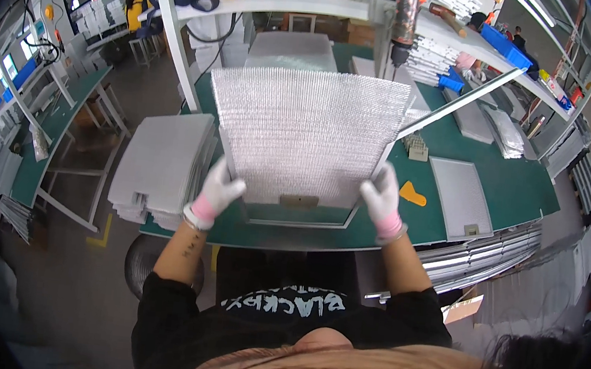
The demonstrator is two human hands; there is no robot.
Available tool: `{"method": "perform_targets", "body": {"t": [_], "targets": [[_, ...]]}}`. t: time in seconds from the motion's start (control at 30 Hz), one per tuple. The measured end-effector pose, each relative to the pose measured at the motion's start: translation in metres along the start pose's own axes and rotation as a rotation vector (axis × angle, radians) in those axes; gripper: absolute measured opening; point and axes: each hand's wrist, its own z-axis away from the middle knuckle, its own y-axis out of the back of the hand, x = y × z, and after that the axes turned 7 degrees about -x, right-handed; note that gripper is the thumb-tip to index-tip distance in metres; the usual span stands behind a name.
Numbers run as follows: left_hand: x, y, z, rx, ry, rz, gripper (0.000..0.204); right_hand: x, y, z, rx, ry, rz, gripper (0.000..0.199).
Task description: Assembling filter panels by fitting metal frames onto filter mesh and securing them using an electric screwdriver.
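Observation:
A large silvery mesh filter panel (301, 131) is tilted up over the green workbench (511, 185), its lower edge resting in a thin metal frame (299, 217). My left hand (217, 192), in a white glove with a pink cuff, grips the panel's lower left corner. My right hand (382, 199), gloved the same, grips the lower right corner. A small metal latch plate (299, 201) sits at the middle of the panel's bottom edge.
A stack of grey filter panels (164, 163) lies left of me. A finished framed filter (461, 198) and an orange tool (412, 194) lie on the right. A hanging power screwdriver (404, 23) is above. Metal frames (483, 251) are stacked at the right edge. A person in yellow (136, 9) works far left.

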Motion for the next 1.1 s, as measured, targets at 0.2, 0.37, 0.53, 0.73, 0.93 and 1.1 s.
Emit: {"method": "perform_targets", "body": {"t": [0.2,0.37,0.53,0.73,0.93,1.1], "targets": [[0.028,-0.007,-0.027,0.183,-0.045,-0.047,0.033,-0.011,0.001,-0.024,0.036,-0.042,0.04,0.022],[-0.019,-0.02,0.009,0.228,-0.063,0.022,0.036,0.018,-0.008,0.011,0.053,-0.058,0.202,0.029],[-0.029,-0.008,0.021,0.149,0.031,0.026,0.036,0.03,-0.006,0.026,0.073,-0.077,0.176,0.029],[-0.026,-0.027,0.022,0.131,0.109,0.143,0.052,0.039,-0.002,0.035,-0.107,-0.237,0.052,0.04],[-0.03,-0.041,0.039,0.307,-0.059,0.13,0.079,0.041,0.001,0.044,-0.061,-0.049,0.055,0.077],[0.048,-0.012,0.017,0.204,-0.176,0.032,0.047,-0.055,0.011,-0.015,-0.027,-0.041,-0.077,0.037]]}}
